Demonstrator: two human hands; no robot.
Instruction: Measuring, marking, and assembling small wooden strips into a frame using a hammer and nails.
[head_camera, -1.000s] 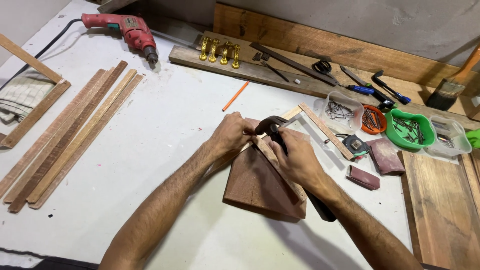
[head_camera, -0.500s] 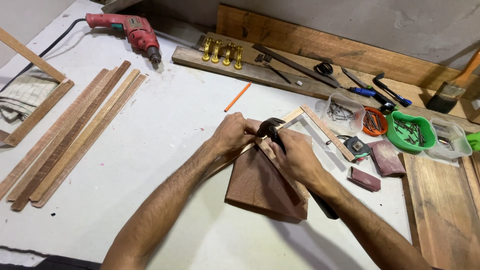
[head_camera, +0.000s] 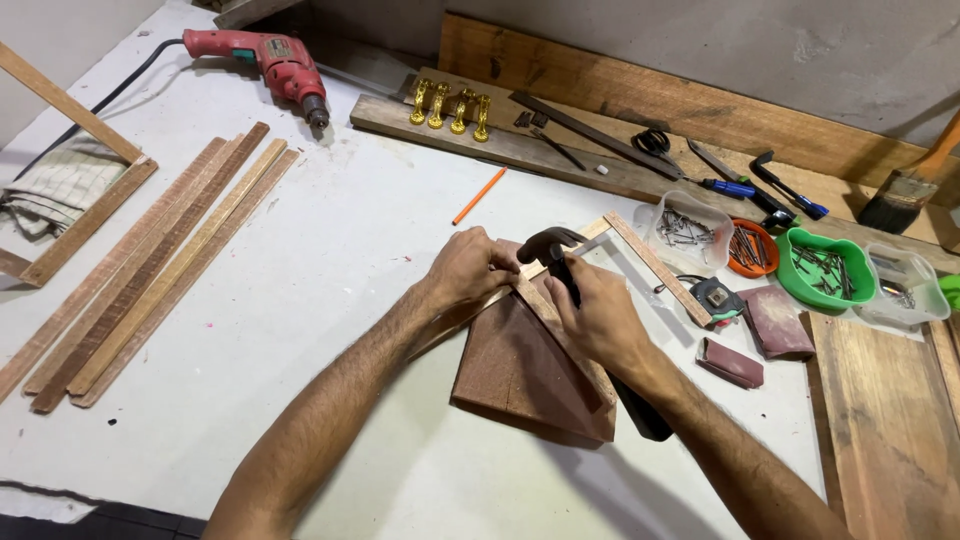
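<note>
The surface (head_camera: 330, 280) is white and flat, with some small marks. At the far left corner lies a red electric drill (head_camera: 265, 58) with a black cable. Along the left edge lie several long wooden strips (head_camera: 150, 262) side by side, and a wooden frame (head_camera: 75, 170) over a checked cloth (head_camera: 55, 185). An orange pencil (head_camera: 479, 196) lies near the middle. Along the far edge lies a plank (head_camera: 560, 160) carrying four golden fittings (head_camera: 450, 105). Toward the right edge stand a green bowl of nails (head_camera: 826, 268) and a clear tub of nails (head_camera: 686, 232). A brown triangular board (head_camera: 520, 375) lies near the centre.
</note>
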